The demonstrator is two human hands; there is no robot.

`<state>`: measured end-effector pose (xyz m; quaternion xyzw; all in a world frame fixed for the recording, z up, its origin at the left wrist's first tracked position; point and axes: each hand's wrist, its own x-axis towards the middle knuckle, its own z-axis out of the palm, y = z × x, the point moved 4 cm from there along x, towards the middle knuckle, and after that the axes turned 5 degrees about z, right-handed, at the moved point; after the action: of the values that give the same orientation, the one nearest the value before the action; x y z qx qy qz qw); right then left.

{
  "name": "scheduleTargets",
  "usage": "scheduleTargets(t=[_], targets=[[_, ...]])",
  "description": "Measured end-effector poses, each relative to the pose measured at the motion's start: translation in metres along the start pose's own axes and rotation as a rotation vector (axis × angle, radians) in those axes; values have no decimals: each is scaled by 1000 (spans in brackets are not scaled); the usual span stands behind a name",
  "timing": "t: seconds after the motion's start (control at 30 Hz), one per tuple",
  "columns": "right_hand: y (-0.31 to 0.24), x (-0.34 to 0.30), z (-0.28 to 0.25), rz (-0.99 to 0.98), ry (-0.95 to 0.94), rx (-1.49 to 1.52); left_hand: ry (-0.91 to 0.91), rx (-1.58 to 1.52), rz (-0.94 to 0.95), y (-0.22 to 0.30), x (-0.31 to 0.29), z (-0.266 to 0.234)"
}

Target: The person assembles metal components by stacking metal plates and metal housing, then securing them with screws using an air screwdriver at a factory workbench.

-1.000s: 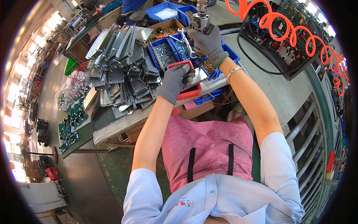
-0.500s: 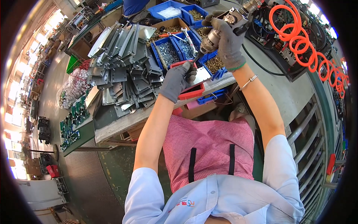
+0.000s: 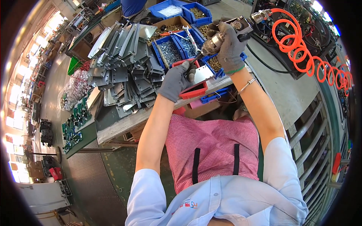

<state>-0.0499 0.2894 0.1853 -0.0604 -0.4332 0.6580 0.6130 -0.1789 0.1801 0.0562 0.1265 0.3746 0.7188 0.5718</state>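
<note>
My gloved right hand (image 3: 230, 51) is wrapped round an air screwdriver (image 3: 213, 44), whose hose end points away to the upper right. The tool's bit slants down and left to the fingers of my gloved left hand (image 3: 174, 82). Those fingers are closed on the edge of a shiny metal plate (image 3: 203, 74), over a red bin (image 3: 194, 92) at the bench edge. The exact contact between bit and plate is hidden by my left fingers.
Stacked metal brackets (image 3: 124, 64) cover the bench on the left. Blue bins of screws (image 3: 169, 52) and wrenches (image 3: 191, 36) lie beyond my hands. An orange coiled hose (image 3: 298, 45) hangs at right, before a machine with exposed wiring (image 3: 301, 22). Green circuit boards (image 3: 73, 128) sit far left.
My right hand and the air screwdriver have shifted slightly down and left, tilting lower. The orange hose has swung with the tool. My left hand has moved slightly left.
</note>
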Motion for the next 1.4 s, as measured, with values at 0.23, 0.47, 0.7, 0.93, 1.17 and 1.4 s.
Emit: scheduleTargets(t=[0.23, 0.47, 0.7, 0.93, 1.17, 1.4], targets=[[2, 10, -30, -14, -8, -195, 23, 567, 131, -2, -9, 33], [2, 4, -40, 43, -38, -222, -63, 784, 49, -3, -1, 32], [-14, 1, -31, 120, -98, -306, -46, 432, 20, -2, 2, 23], [-16, -4, -7, 152, -222, -381, -71, 173, -75, -2, 2, 21], [-4, -1, -2, 193, -341, -514, -100, 135, -38, -3, 1, 18], [-3, 3, -6, 268, -349, -493, -28, 328, 39, 0, 0, 24]])
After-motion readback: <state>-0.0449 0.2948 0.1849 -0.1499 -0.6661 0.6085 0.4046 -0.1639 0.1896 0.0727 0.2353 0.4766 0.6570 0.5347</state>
